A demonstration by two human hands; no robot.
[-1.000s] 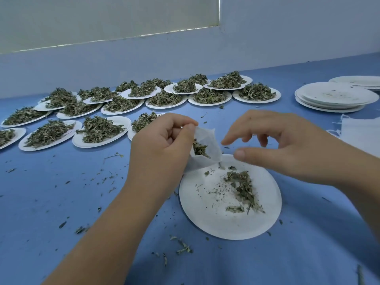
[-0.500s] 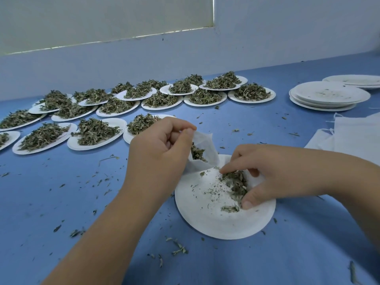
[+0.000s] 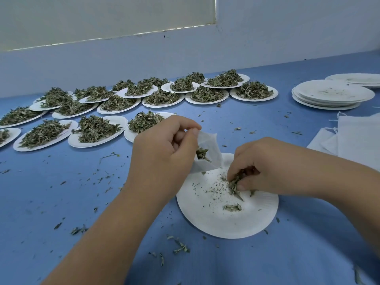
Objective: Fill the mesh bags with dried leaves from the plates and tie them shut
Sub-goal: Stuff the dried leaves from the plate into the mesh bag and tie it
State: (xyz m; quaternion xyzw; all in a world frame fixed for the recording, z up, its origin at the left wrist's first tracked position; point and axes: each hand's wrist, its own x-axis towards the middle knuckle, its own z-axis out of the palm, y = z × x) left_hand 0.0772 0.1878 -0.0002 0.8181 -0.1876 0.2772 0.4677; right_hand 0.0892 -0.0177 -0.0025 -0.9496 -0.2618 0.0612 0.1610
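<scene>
A white paper plate point(image 3: 207, 221) lies in front of me on the blue cloth, dusted with crumbs and a small clump of leaf bits point(image 3: 232, 207). My left hand point(image 3: 162, 153) pinches the rim of a white mesh bag point(image 3: 207, 140) and holds its mouth open at the plate's far-left edge; dried leaves show inside it. My right hand point(image 3: 267, 167) is down on the plate, its fingertips curled round a pinch of dried leaves point(image 3: 234, 183).
Several plates heaped with dried leaves point(image 3: 96, 128) stretch across the back left and centre. A stack of used plates point(image 3: 331, 93) stands at the back right, with a pile of white mesh bags point(image 3: 357, 138) in front of it. Leaf scraps litter the cloth.
My right hand came down from above the plate onto the leaves and has gathered them into a pinch. My left hand keeps holding the bag open in the same place.
</scene>
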